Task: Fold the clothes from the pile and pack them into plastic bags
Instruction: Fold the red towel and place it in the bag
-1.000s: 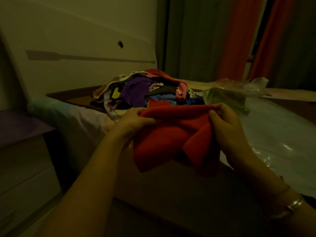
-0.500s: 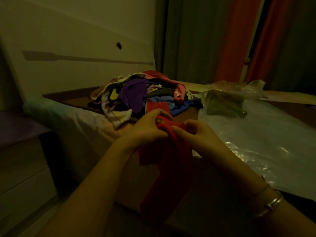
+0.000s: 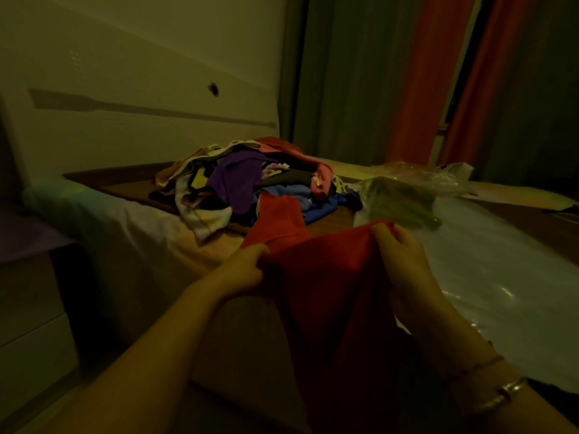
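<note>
A red garment (image 3: 332, 286) hangs in front of me over the bed's near edge. My left hand (image 3: 244, 270) pinches its top edge on the left, and my right hand (image 3: 404, 258) grips the top edge on the right, so the cloth is stretched between them. One red flap (image 3: 275, 220) stands up behind my left hand. Beyond it, a pile of mixed clothes (image 3: 238, 183) in purple, blue, pink and white lies on the bed. To the right, a large clear plastic bag (image 3: 488, 270) is spread flat on the bed.
A crumpled plastic bag with something green inside (image 3: 404, 198) lies behind my right hand. A white headboard (image 3: 131, 89) rises at the left, a bedside drawer unit (image 3: 28, 308) stands at lower left, and orange and grey curtains (image 3: 419, 76) hang at the back.
My hands, close together half a second ago with the red garment bunched between them, have moved apart. The red cloth is now spread wide along its top edge.
</note>
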A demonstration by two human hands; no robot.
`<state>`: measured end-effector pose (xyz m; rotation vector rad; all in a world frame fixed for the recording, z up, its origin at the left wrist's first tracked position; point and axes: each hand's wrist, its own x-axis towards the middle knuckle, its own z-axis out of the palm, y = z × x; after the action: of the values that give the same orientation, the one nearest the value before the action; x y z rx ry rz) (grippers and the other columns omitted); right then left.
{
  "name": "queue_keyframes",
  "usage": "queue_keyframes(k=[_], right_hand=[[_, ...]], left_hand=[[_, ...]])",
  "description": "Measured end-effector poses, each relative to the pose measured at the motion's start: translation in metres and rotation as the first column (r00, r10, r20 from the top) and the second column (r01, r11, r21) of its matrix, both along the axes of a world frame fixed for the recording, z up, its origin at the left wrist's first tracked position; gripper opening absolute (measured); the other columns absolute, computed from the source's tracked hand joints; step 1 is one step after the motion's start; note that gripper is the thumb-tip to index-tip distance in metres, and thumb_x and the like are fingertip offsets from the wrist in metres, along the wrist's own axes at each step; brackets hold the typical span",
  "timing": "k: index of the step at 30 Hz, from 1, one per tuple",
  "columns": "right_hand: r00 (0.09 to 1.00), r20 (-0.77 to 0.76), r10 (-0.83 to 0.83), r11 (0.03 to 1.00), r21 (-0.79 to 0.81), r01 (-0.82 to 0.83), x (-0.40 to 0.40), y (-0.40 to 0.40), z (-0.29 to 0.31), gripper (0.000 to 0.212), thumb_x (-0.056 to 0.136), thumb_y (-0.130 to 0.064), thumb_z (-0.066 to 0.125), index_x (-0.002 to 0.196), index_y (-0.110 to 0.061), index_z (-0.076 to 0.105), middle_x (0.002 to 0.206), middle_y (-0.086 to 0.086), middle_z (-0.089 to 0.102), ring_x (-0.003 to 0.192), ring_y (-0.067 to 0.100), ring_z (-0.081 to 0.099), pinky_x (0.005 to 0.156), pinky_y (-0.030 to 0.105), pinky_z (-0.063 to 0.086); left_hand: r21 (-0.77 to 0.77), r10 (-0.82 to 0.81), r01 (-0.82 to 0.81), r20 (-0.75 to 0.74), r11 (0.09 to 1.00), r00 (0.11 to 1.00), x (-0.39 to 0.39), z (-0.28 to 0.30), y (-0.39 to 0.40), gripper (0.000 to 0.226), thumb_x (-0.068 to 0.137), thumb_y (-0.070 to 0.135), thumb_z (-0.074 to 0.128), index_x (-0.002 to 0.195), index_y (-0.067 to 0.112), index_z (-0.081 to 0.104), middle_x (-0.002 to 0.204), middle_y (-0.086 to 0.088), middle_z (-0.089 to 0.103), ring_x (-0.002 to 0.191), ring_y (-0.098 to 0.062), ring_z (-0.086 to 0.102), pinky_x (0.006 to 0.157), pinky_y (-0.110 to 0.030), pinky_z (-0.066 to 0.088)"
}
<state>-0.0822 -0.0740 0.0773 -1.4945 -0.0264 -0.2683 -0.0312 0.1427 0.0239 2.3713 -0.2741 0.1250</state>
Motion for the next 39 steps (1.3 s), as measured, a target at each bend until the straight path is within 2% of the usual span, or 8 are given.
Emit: queue_keyframes(k=[4,8,12,18,24,28,32,39], right_hand=[[0.968,0.018,0.250,0.944,0.217,-0.248,-0.007,0.005,0.005,0.007,0.094,-0.008,0.049,0.095,-0.007,0.055,0.105,0.013,0.071,0.102,0.029,0.065,0.091,0.045,0.050],[0.954,0.077,0.291,0.918,0.258,-0.300,-0.010,0.011,0.008,0.016,0.091,-0.001,0.043,0.077,-0.009,0.046,0.072,0.010,0.061,0.057,0.018,0.057,0.060,0.031,0.047],[0.985,0.069,0.159,0.967,-0.212,-0.142,-0.012,0.018,0.005,0.019,0.089,-0.022,0.062,0.094,-0.013,0.046,0.076,-0.001,0.052,0.054,0.004,0.051,0.044,0.017,0.041],[0.912,-0.236,0.335,0.638,-0.656,-0.404,-0.010,0.016,-0.001,0.034,0.078,-0.043,0.071,0.096,-0.016,0.062,0.072,-0.004,0.067,0.055,0.006,0.062,0.050,0.018,0.048],[0.878,-0.272,0.395,0.643,-0.601,-0.475,-0.009,0.004,0.005,0.011,0.086,-0.026,0.066,0.094,-0.022,0.061,0.079,-0.003,0.069,0.060,0.004,0.065,0.054,0.014,0.050],[0.964,-0.112,0.240,0.900,-0.348,-0.264,-0.002,0.005,0.000,0.007,0.094,-0.013,0.054,0.090,-0.013,0.060,0.073,0.003,0.065,0.060,0.011,0.063,0.057,0.021,0.052],[0.991,-0.036,0.131,0.991,-0.025,-0.132,0.004,-0.002,0.006,0.014,0.095,-0.020,0.048,0.085,-0.014,0.056,0.069,0.005,0.056,0.062,0.016,0.055,0.060,0.028,0.047],[1.000,0.008,-0.004,0.979,0.206,0.002,0.016,-0.005,0.002,0.018,0.095,-0.020,0.047,0.081,-0.015,0.057,0.062,-0.001,0.058,0.053,0.011,0.057,0.048,0.021,0.049]], left_hand=[[-0.094,0.019,-0.005,0.152,0.996,0.988,-0.006,0.028,-0.017,0.012,0.093,0.008,0.055,0.101,0.010,0.064,0.097,-0.012,0.063,0.092,-0.021,0.061,0.070,-0.024,0.040],[-0.084,-0.093,0.102,0.103,0.991,0.990,-0.025,0.054,-0.034,0.030,0.091,0.015,0.058,0.063,0.005,0.052,0.058,0.004,0.043,0.054,-0.006,0.035,0.057,-0.029,0.031],[-0.075,-0.003,0.012,0.113,0.997,0.994,-0.026,0.057,-0.032,0.017,0.082,-0.002,0.058,0.065,0.001,0.058,0.112,-0.021,0.062,0.086,-0.012,0.060,0.052,-0.023,0.033],[-0.058,0.052,-0.044,0.143,0.997,0.988,-0.025,0.057,-0.030,0.013,0.083,-0.001,0.060,0.085,0.001,0.073,0.123,-0.012,0.061,0.110,-0.028,0.060,0.071,-0.034,0.050],[-0.009,0.005,-0.004,0.084,1.000,0.996,-0.016,0.046,-0.015,0.020,0.082,0.029,0.067,0.064,0.020,0.067,0.075,-0.009,0.068,0.072,-0.024,0.063,0.065,-0.037,0.049],[-0.141,-0.056,0.052,-0.027,0.989,0.998,-0.025,0.045,-0.010,0.056,0.067,0.068,0.065,0.059,0.013,0.055,0.058,-0.005,0.050,0.050,-0.015,0.046,0.050,-0.028,0.035],[-0.055,-0.131,0.124,-0.148,0.991,0.980,-0.024,0.040,-0.007,0.040,0.073,0.037,0.079,0.093,0.004,0.071,0.088,-0.009,0.073,0.073,-0.013,0.068,0.070,-0.023,0.052],[0.144,0.053,-0.053,0.001,0.988,0.999,-0.003,0.012,0.006,0.016,0.082,0.009,0.067,0.069,0.019,0.063,0.069,0.005,0.059,0.061,0.000,0.054,0.053,-0.013,0.037]])
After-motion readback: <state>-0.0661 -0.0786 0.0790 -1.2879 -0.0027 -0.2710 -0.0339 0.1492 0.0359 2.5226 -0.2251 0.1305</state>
